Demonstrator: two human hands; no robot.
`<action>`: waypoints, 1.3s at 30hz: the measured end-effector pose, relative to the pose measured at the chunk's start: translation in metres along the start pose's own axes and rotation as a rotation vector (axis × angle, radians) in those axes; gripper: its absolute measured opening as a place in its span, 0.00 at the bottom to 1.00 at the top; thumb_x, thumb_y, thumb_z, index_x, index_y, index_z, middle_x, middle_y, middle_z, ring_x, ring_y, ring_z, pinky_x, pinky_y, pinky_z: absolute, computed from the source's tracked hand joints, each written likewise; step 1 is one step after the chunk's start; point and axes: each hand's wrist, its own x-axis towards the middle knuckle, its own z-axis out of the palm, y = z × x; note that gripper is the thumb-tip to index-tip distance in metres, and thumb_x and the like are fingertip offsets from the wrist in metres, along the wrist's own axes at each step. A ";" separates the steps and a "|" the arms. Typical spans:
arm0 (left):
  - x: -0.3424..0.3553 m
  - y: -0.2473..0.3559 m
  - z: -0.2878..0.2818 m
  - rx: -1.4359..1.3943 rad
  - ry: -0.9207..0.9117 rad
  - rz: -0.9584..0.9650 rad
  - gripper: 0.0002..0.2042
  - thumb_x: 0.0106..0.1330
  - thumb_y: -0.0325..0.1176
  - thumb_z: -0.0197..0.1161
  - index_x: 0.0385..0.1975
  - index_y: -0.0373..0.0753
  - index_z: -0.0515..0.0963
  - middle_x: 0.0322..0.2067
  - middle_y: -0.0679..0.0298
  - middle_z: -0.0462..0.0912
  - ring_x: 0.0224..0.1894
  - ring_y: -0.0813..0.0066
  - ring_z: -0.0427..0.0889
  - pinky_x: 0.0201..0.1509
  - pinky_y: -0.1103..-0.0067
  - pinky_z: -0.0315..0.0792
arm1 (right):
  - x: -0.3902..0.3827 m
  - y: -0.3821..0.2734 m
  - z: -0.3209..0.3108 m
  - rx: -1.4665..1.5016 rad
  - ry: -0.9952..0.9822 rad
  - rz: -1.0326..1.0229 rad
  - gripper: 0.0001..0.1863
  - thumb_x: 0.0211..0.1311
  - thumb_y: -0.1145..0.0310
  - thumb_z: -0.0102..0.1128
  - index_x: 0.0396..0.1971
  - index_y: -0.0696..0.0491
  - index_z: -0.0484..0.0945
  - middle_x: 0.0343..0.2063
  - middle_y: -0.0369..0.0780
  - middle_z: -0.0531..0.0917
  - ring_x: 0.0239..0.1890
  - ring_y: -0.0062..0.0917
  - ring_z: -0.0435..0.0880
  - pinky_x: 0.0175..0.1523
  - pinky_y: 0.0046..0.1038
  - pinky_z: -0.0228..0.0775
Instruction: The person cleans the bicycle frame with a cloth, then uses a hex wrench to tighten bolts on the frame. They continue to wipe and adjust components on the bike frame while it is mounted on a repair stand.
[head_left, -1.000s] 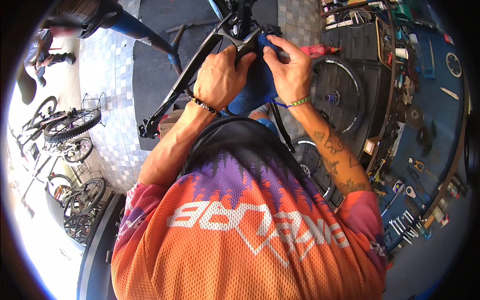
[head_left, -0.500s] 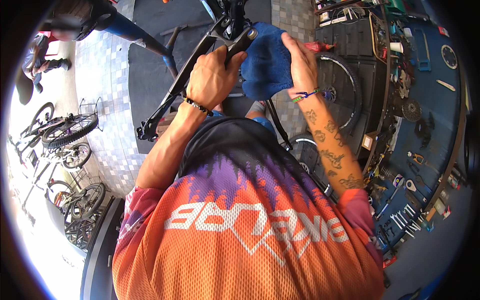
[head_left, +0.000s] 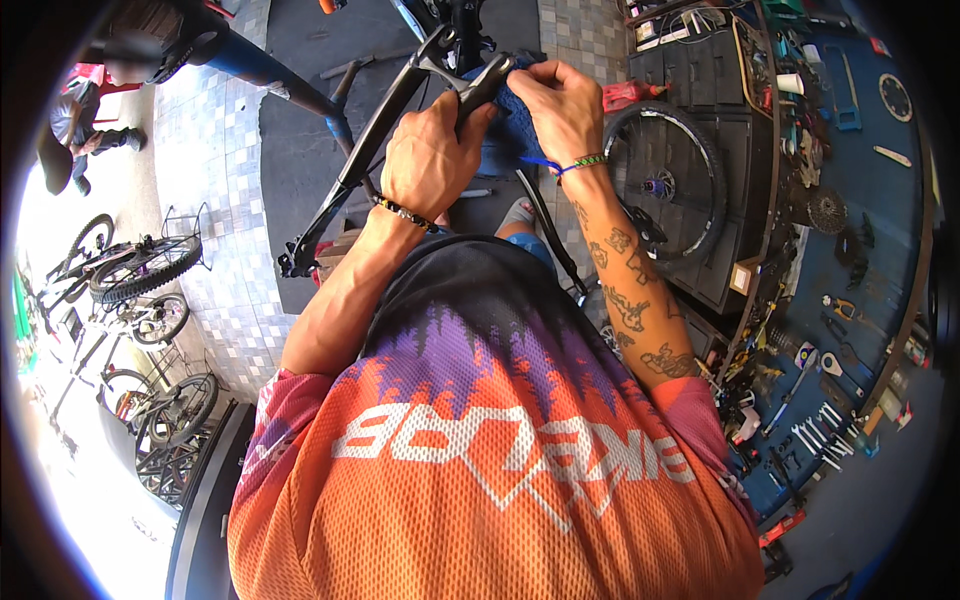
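Blue cloth [head_left: 515, 128] pt. hidden bhd R fingers [head_left: 546, 76]

Tiled floor [head_left: 230, 200], black mat [head_left: 295, 170], dark drawers [head_left: 700, 80], blue tool board [head_left: 875, 240]; glare [head_left: 80, 500] left.

Rough blue cloth [head_left: 513, 128]; smooth black frame [head_left: 386, 120]

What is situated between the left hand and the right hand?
The head view shows blue cloth and the end of a dark bike part between the left hand and right hand.
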 end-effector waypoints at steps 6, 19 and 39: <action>-0.002 0.008 -0.002 0.048 -0.029 -0.009 0.21 0.72 0.45 0.66 0.30 0.30 0.77 0.20 0.42 0.82 0.28 0.38 0.85 0.32 0.54 0.77 | 0.022 0.007 -0.007 -0.472 0.112 -0.848 0.10 0.52 0.71 0.73 0.28 0.54 0.78 0.24 0.39 0.83 0.25 0.36 0.87 0.30 0.35 0.80; -0.007 0.006 -0.006 0.055 -0.004 -0.052 0.21 0.72 0.46 0.67 0.29 0.30 0.78 0.22 0.40 0.82 0.30 0.37 0.85 0.32 0.54 0.77 | 0.010 0.013 0.011 -0.175 0.109 -0.576 0.10 0.55 0.68 0.74 0.29 0.54 0.80 0.23 0.37 0.85 0.24 0.30 0.88 0.31 0.30 0.80; -0.018 -0.011 0.004 0.036 0.098 -0.016 0.22 0.72 0.47 0.67 0.27 0.32 0.76 0.20 0.41 0.81 0.26 0.38 0.84 0.29 0.55 0.76 | -0.032 0.005 0.014 -0.114 0.010 -0.531 0.10 0.64 0.67 0.71 0.39 0.58 0.87 0.32 0.44 0.88 0.35 0.34 0.89 0.39 0.31 0.80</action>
